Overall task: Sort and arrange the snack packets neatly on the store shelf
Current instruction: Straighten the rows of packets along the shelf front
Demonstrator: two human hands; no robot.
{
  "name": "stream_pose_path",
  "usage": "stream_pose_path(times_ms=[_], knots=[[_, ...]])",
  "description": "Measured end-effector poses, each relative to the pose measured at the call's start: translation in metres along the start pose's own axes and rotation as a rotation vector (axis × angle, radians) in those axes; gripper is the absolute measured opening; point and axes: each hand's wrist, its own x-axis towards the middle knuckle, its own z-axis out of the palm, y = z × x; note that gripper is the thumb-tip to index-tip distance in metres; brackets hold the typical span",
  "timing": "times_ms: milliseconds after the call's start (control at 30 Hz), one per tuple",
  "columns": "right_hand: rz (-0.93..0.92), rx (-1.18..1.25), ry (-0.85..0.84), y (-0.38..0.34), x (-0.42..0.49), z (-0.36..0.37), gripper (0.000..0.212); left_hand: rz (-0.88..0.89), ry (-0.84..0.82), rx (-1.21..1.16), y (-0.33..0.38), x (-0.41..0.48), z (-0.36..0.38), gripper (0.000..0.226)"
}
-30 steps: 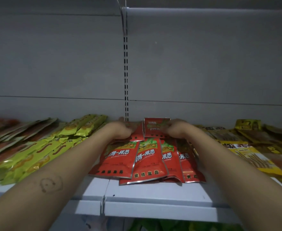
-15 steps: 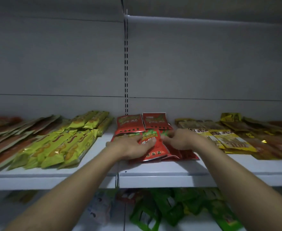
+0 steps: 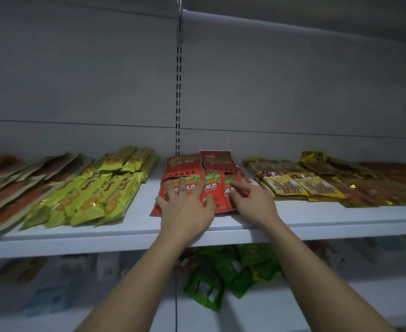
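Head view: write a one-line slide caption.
Left hand and right hand rest on red snack packets on the white shelf, between lime packets and yellow packets.

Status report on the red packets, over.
Left grip open, flat on red packets. Right grip open, touching rightmost one. Yellow packets close beside on the right.

Shop, retail aisle. White metal shelf (image 3: 317, 226) hung on a slotted upright (image 3: 178, 92) against a grey back panel. Sealed snack packs lie grouped by kind: red packets (image 3: 212, 188), yellow-green packets (image 3: 96, 195), yellow packets (image 3: 300, 185). Lower shelf (image 3: 245, 315) holds green packets (image 3: 221, 279).
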Motion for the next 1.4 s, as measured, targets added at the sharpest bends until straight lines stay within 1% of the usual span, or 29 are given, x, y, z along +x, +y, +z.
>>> stream_pose_path(times_ms=[67,133,267,400,500,633,900,967,1067,1133,1200,1267,1300,1400], knots=[[-0.034,-0.078,-0.046,-0.002,-0.001,0.002,0.039,0.061,-0.017,-0.012,-0.002,0.0,0.002,0.058],[-0.043,-0.111,-0.054,-0.003,-0.004,0.003,0.04,0.101,-0.032,-0.015,-0.003,-0.002,0.003,0.055],[-0.035,-0.134,-0.015,-0.005,-0.003,0.005,0.039,0.08,-0.024,-0.024,-0.002,0.0,0.001,0.055],[-0.057,-0.228,0.001,-0.008,-0.004,0.009,0.04,0.076,-0.041,-0.001,0.0,-0.001,0.001,0.061],[-0.067,-0.296,-0.011,-0.01,-0.005,0.011,0.043,0.082,-0.066,0.027,-0.001,-0.001,0.002,0.062],[-0.067,-0.349,-0.035,-0.013,-0.004,0.012,0.047,0.066,-0.118,0.029,0.003,0.001,0.0,0.059],[-0.049,-0.336,-0.047,-0.016,-0.011,0.009,0.05,0.03,-0.223,0.064,0.015,0.005,-0.015,0.058],[-0.041,-0.262,-0.031,-0.014,-0.012,0.007,0.048,0.054,-0.178,0.068,0.016,0.006,-0.018,0.058],[-0.026,-0.191,-0.041,-0.011,-0.007,0.004,0.048,0.181,-0.074,0.126,0.024,0.009,-0.02,0.057],[-0.068,-0.194,-0.071,-0.009,-0.005,0.001,0.047,0.213,-0.067,0.16,0.035,0.016,-0.022,0.056],[-0.113,-0.144,-0.012,-0.005,0.0,-0.012,0.045,0.208,-0.076,0.187,0.05,0.026,-0.024,0.055],[-0.135,-0.102,0.071,0.002,0.013,-0.033,0.043,0.204,-0.05,0.216,0.068,0.037,-0.025,0.055],[-0.144,-0.114,0.077,0.008,0.022,-0.046,0.042,0.205,-0.039,0.226,0.078,0.042,-0.024,0.054],[-0.126,-0.201,0.002,0.034,0.056,-0.081,0.04,0.213,-0.067,0.23,0.113,0.057,-0.019,0.051]])
